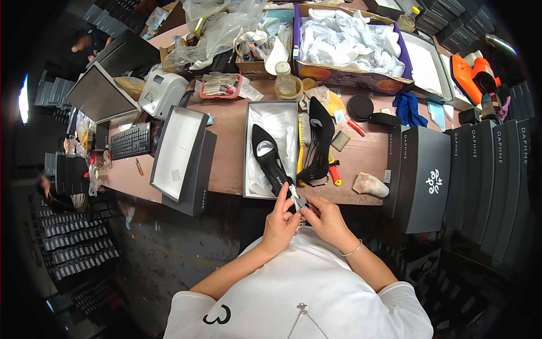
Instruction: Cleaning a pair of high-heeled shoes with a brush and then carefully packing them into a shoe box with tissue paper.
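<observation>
Hands meet at the near edge of the brown workbench [226, 164], just in front of the person's white shirt. The left hand [280, 223] is raised with its fingers curled around the heel end of a black pointed shoe [271, 161], which lies slanting in an open grey shoebox [248, 152] lined with white tissue — the toe points far and left, the heel overhangs the near rim. The right hand [324, 217], with a thin bracelet at the wrist, pinches a small pale strip or tag [297, 200] between thumb and fingertips; it touches the left hand's fingers, and whether the strip is fixed to the shoe I cannot tell.

Just right of the box a second black shoe [320, 141] lies on its side on the bench, near a yellow brush [301, 150] and a red-and-yellow tool [335, 175]. A pale stone-like lump [371, 185] sits near the bench's near-right edge. To the right stands a row of dark grey shoeboxes [451, 169]. Left of the open box a box lid [178, 152] leans against another dark box, with a black keyboard [130, 141] further left. At the far side, a large carton of crumpled white paper [350, 39] — and clear plastic bags [226, 28] to its left.
</observation>
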The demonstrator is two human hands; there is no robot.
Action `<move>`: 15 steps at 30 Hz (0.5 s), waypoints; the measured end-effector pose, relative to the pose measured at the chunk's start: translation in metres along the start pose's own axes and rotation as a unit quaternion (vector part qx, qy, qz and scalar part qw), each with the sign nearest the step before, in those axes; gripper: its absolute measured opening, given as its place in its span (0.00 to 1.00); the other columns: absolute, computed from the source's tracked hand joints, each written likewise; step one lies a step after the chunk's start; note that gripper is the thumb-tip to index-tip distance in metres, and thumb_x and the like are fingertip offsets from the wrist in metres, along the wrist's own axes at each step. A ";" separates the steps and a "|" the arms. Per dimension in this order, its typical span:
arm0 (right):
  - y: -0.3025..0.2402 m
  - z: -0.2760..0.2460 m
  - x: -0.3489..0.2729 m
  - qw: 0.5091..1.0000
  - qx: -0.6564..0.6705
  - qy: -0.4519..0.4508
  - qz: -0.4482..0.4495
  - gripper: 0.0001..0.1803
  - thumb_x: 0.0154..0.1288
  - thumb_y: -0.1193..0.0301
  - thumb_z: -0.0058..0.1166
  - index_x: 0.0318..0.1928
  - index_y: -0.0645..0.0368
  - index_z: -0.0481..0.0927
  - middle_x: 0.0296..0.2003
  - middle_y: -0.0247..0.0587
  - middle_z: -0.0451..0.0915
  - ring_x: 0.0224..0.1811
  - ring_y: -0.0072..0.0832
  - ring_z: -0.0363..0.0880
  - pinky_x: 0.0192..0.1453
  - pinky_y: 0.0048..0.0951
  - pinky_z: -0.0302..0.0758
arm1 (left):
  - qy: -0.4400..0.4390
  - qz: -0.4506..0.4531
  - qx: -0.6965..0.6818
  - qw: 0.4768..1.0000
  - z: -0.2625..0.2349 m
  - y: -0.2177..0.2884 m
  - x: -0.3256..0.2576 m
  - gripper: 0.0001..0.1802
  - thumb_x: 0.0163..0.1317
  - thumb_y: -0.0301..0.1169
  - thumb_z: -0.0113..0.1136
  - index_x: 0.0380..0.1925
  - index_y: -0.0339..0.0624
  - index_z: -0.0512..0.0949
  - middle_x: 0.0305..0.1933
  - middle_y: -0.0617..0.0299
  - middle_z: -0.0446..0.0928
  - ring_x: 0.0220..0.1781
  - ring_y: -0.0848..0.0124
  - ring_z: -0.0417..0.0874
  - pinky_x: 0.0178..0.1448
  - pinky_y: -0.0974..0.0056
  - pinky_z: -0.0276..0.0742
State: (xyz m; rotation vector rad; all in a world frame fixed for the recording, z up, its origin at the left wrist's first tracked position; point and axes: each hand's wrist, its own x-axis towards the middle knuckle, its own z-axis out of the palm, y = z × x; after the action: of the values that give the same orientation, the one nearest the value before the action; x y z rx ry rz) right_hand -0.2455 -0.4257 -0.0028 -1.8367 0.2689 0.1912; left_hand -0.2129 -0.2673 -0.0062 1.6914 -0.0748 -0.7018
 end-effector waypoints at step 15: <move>-0.003 -0.005 0.004 1.000 -0.031 0.001 -0.004 0.18 0.60 0.72 0.57 0.50 0.69 0.77 0.27 0.50 0.76 0.26 0.38 0.75 0.34 0.35 0.72 | 0.014 0.032 0.082 0.996 0.004 -0.005 0.003 0.44 0.61 0.20 0.55 0.73 0.48 0.43 0.57 0.34 0.73 0.21 0.75 0.79 0.27 0.69 0.78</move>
State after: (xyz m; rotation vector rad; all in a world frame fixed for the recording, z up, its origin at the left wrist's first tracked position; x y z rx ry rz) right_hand -0.2412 -0.4303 0.0003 -1.8992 0.2596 0.1937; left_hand -0.2141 -0.2706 -0.0128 1.8470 -0.1701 -0.6375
